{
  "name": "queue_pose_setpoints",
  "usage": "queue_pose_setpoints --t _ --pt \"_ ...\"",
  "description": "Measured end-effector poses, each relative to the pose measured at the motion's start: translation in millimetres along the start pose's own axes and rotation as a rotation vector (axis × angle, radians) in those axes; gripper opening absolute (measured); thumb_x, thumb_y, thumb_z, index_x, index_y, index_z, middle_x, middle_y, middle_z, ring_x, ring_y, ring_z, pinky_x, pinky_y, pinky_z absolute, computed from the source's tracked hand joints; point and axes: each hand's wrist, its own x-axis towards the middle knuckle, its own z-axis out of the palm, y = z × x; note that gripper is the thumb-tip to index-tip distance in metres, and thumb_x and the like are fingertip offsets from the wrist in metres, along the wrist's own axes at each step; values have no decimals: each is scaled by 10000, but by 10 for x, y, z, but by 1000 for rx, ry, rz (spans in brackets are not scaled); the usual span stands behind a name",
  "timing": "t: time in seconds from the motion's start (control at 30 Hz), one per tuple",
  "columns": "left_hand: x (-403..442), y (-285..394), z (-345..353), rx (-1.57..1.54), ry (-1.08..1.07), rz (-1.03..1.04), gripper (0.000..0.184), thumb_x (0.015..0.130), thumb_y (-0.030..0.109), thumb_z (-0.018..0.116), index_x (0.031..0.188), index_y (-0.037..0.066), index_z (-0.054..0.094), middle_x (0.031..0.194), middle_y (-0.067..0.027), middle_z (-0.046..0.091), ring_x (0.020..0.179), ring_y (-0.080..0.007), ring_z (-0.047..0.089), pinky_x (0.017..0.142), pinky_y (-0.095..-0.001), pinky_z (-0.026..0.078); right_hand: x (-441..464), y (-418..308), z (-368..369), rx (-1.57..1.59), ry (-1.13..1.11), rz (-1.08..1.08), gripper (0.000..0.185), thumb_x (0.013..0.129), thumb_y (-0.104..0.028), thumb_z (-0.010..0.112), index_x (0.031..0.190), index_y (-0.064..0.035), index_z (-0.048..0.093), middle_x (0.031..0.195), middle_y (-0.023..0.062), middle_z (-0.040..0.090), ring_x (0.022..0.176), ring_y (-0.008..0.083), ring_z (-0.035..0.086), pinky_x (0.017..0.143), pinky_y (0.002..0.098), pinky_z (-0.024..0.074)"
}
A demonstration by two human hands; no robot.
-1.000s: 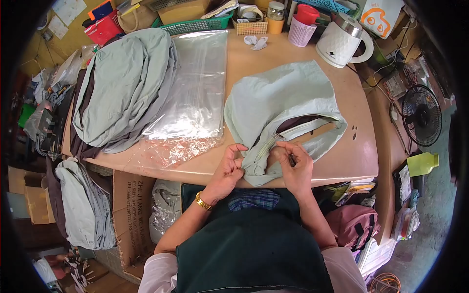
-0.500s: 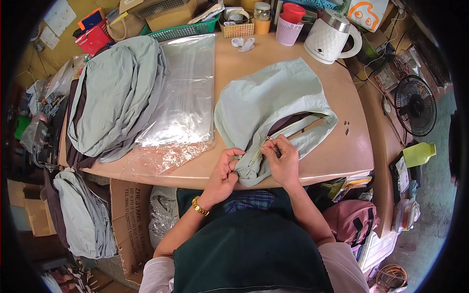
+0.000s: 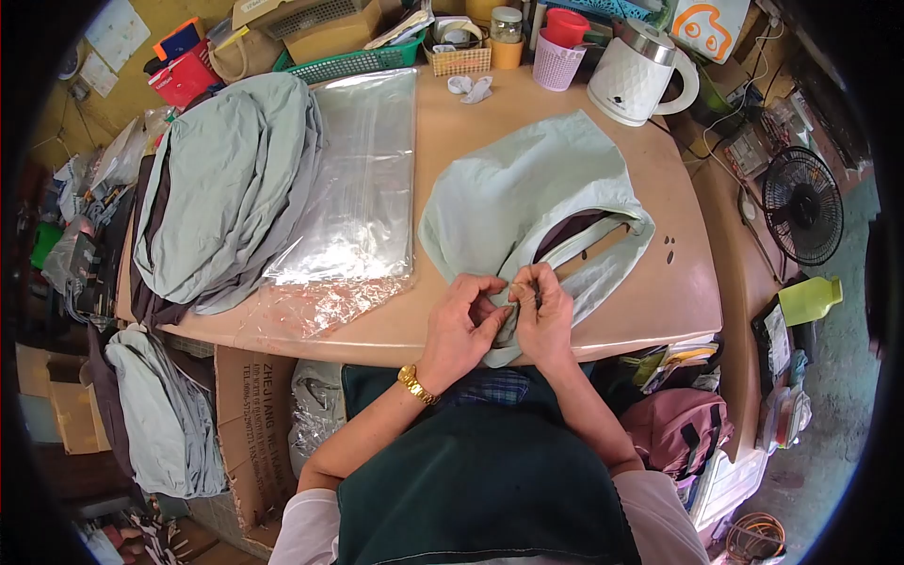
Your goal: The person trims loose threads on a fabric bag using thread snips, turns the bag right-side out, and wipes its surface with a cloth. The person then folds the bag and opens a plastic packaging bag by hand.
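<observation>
A: Where is the bag [image 3: 527,179]?

B: On the counter [image 3: 673,301], its near end at the front edge, dark lining [image 3: 570,226] showing through a curved opening.

A: And the hands?

B: Close together on that near end. The left hand [image 3: 463,325], a gold watch [image 3: 416,385] just behind it, has a narrow grip on the cloth. The right hand's [image 3: 546,320] grip is narrow too, pinched on the bag beside it — the exact spot is hidden by the fingers.

A: What lies nearby?

B: Clear plastic [image 3: 367,169], flat and glossy, left of the bag. Left of that, a pile [image 3: 226,179] of similar pale cloth.

A: Farther out?

B: Along the far side — a white kettle [image 3: 629,80], a pink cup [image 3: 557,68] and a jar [image 3: 507,25]. A black fan [image 3: 803,202] stands to the right; a carton [image 3: 247,443] sits below the counter's front edge.
</observation>
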Motion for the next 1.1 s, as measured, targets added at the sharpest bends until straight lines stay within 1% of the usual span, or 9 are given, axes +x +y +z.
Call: queue_pose_setpoints --t 0.23,0.3,0.43,0.5,0.57,0.6,0.7,1.03,1.1 --pt "-33 -61 87 -63 235 85 308 739 -78 675 1035 2 646 978 -79 610 797 -171 611 657 -275 492 -50 -249 45 -227 -132 -252 360 624 115 601 941 -51 573 824 114 578 667 279 640 586 370 519" --pt "-15 -115 92 -4 329 230 267 733 -83 654 988 -5 666 963 -86 615 832 -188 602 681 -282 487 -79 -340 74 -222 -140 -257 331 661 145 575 941 -32 578 875 117 563 681 285 619 587 344 511" --pt "-27 -175 -30 43 222 234 208 756 -47 677 959 -2 666 907 -103 628 812 -209 615 682 -299 492 -96 -343 61 -241 -152 -258 314 681 132 618 950 -26 583 989 113 543 736 276 627 613 357 526" --pt "-31 -235 -51 38 200 164 90 840 5 674 922 -16 644 850 -91 641 767 -175 628 683 -279 505 -50 -347 15 -230 -173 -242 301 702 122 638 959 -24 586 1009 115 538 759 274 630 635 357 537" --pt "-56 -224 -44 -175 193 10 77 879 40 661 914 -20 626 833 -77 641 748 -149 627 685 -264 512 0 -362 -81 -42 25 53 302 728 -5 714 1015 -46 630 961 123 546 787 273 641 664 360 523" --pt "-63 -218 -40 -390 188 -145 108 919 75 647 905 -24 608 816 -62 642 729 -122 626 687 -248 519 32 -303 -171 -124 76 2 305 756 -74 742 1044 -63 641 968 114 549 850 299 621 712 401 502" --pt "-71 -260 -50 -510 161 -215 133 957 106 610 926 -21 588 830 -44 640 729 -81 614 696 -220 523 -43 -183 -372 -396 -62 -46 315 743 -97 754 1038 -75 647 967 108 552 861 304 604 716 408 482" --pt "-110 -83 -38 -265 176 -13 123 946 82 614 877 -6 563 772 -24 596 670 -61 530 618 -220 467 -155 -88 -199 -464 -10 -249 266 735 -72 761 974 -56 643 893 95 571 790 290 607 652 385 484" --pt "-182 61 -113 -240 35 -28 164 957 129 604 858 14 542 778 -12 580 676 -51 519 602 -209 432 -172 -60 -205 -466 -13 -269 246 753 -102 757 969 -74 642 867 87 570 783 284 603 639 383 474"
